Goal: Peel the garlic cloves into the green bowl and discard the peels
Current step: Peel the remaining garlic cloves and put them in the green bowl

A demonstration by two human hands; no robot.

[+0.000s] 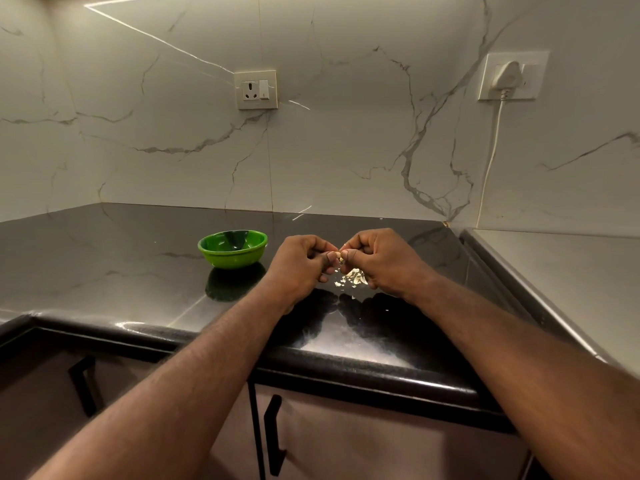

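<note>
Garlic clove: a small pale garlic clove [341, 255] is held up over the counter, between the tips of the two hands, near the middle of the scene.
Which way it points: it is tiny and mostly hidden by fingers, so its long side and its tip cannot be told.
Left hand: the left hand [301, 265] has its fingers curled in, and the thumb and fingertips pinch the garlic clove from the left.
Right hand: the right hand [377, 261] is curled the same way and pinches the garlic clove from the right. The two hands touch at the fingertips.
Peels: a little heap of thin, dry, pale peels [351, 278] lies on the counter just under the hands, with a few loose bits near it.
Bowl: a round, smooth, shiny green bowl [232, 249] stands upright on the counter to the left of the hands, a bit farther back. A dark patch shows inside it.
Counter: a black, shiny stone counter [121, 258] with a rounded near edge; it mirrors the bowl and the hands.
Wall: a smooth white marble wall [346, 133] with thin grey lines.
Socket: a square cream socket [255, 90] sits on the far wall.
Plug: a white plug [506, 76] sits in a second socket to the right, and its white cord [491, 161] hangs down.
Cupboards: pale doors with long black handles [273, 434] are below the counter.
</note>
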